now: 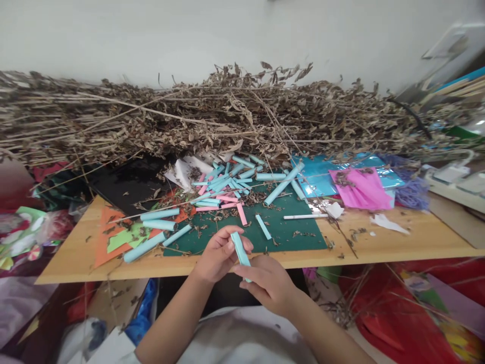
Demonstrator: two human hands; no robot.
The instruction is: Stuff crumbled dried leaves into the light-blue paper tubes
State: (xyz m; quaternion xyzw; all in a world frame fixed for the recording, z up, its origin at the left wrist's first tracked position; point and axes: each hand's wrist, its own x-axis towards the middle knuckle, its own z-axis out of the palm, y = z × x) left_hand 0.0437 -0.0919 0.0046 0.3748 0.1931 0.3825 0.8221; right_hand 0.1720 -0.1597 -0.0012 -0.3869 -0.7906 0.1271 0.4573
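Note:
A light-blue paper roll (240,248) is held slanting between both hands, just in front of the table edge. The fingers of my left hand (220,255) close round its upper end. At its lower end, my right hand (271,283) pinches it between thumb and fingers. Beyond the hands, a dark green mat (295,235) carries a heap of short blue rolls (223,179) and several pink rolls (241,214). A single small blue roll (263,227) lies apart, right of the hands. Longer blue rolls (144,246) rest to the left.
Dried leafy stalks (189,116) are piled along the back against the wall. A pink sheet (361,188), a blue packet (318,177) and a white stick (305,217) are on the right of the wooden table (428,240). A white power strip (454,184) stands farther right.

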